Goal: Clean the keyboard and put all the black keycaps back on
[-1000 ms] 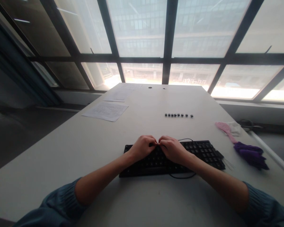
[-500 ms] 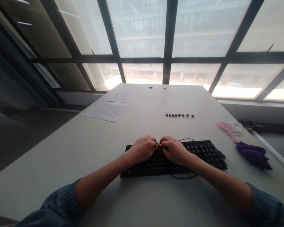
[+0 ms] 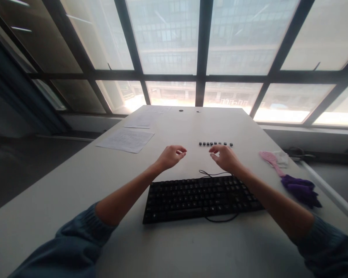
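Key legends on the blk kbd (image 3: 179, 199) & text on the papers (image 3: 124, 139) are too sm. to read. Your L hand (image 3: 170, 157) & R hand (image 3: 225, 158) are both half-curled, narrow thumb-finger gap, look empty, R nearest the row of blk pcs (image 3: 208, 144). Kbd's on the table (image 3: 75, 200) in front of you, partly hidden by your R forearm (image 3: 274, 197).

Before you on the desk (image 3: 174, 251), a keyboard (image 3: 185, 197) lies near centre, its cable (image 3: 210, 175) looping out along the far edge. Beyond it, slightly right, keycaps (image 3: 207, 144) form a left-to-right row. Far left lie paper sheets (image 3: 126, 139). On your right is a cloth (image 3: 300, 190); just beyond it, a handled brush (image 3: 269, 157) beside a tissue (image 3: 282, 159). Windows (image 3: 165, 38) stand behind the desk.
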The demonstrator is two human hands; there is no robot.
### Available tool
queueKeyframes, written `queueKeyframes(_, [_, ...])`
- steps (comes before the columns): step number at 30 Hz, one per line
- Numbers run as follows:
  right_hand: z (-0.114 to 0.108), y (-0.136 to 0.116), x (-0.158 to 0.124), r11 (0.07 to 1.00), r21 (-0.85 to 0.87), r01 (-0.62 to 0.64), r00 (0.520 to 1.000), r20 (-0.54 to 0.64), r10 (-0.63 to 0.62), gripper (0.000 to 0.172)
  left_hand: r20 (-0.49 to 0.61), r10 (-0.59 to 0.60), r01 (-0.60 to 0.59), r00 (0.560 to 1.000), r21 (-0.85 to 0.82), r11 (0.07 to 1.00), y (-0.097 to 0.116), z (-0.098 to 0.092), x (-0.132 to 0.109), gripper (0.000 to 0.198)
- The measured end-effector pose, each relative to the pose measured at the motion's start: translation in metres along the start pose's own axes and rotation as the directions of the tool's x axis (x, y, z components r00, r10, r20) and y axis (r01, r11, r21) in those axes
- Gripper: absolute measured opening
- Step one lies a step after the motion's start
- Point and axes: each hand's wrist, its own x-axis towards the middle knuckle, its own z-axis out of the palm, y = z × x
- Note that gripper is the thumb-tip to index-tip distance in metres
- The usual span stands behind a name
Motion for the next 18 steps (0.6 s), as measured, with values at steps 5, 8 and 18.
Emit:
queueKeyframes(5, [0.012,0.027,0.066,0.963,-0.268,-0.007,0.996,0.081,0.03,0.019,-0.001,-0.048,0.048,0.999,0.153,0.987,-0.006,0.03,0.07,0.019])
queueKeyframes(8, [0.029,0.037,0.092,0.951,-0.307,0.031,0.993,0.121,0.007,0.019,-0.003,-0.064,0.063,0.998,0.172,0.983,-0.007,0.052,0.101,0.02])
queueKeyframes(18, [0.067,0.052,0.123,0.943,-0.327,0.058,0.98,0.201,0.009,0.02,0.042,-0.088,0.08,0.995,0.16,0.984,-0.025,0.094,0.149,0.015])
